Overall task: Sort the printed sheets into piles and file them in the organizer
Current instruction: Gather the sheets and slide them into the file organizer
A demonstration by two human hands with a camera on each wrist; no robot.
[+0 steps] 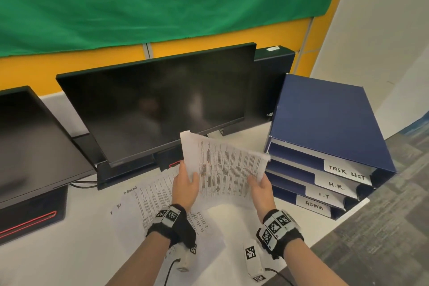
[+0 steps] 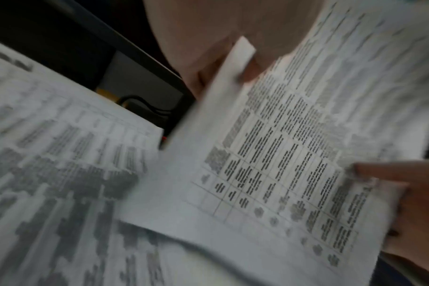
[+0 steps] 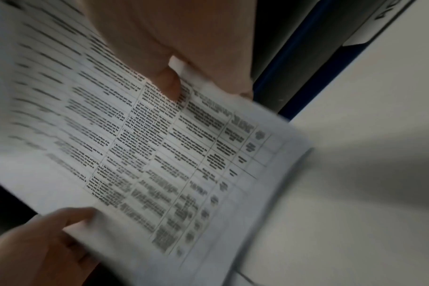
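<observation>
A white desk (image 1: 69, 251) fills the lower part of the head view. A dark monitor (image 1: 157, 104) stands at 12 o'clock from the hands, and a second dark screen (image 1: 30, 141) at 9 o'clock.

A blue organizer (image 1: 329, 123) is seen at 2 o'clock, at the desk's right edge. Four stacked trays are shown, each with a white hand-lettered tab: TASK LIST (image 1: 347, 172) on top, then H.R. (image 1: 336, 185), I.T (image 1: 324, 196) and ADMIN (image 1: 313, 205) lowest.

Loose sheets (image 1: 148, 197) lie fanned and overlapping on the desk at 9 to 10 o'clock from the left hand, partly under the left wrist. Dense table print is visible; handwriting at their top edges cannot be read.

A held bundle of sheets (image 1: 222, 169) is raised off the desk in front of the monitor's lower edge, just left of the organizer. White paper, ruled table with narrow columns of small black text; more than one sheet, edges slightly offset, far corner curled, middle sagging. Text is blurred in both wrist views.

The left hand (image 1: 185, 187) pinches the bundle's left edge, thumb on the printed face, fingers behind. The right hand (image 1: 261, 189) pinches the right near corner, thumb (image 3: 168, 83) on top, fingers beneath.

Black wrist bands with black-and-white square markers are worn on both wrists.
</observation>
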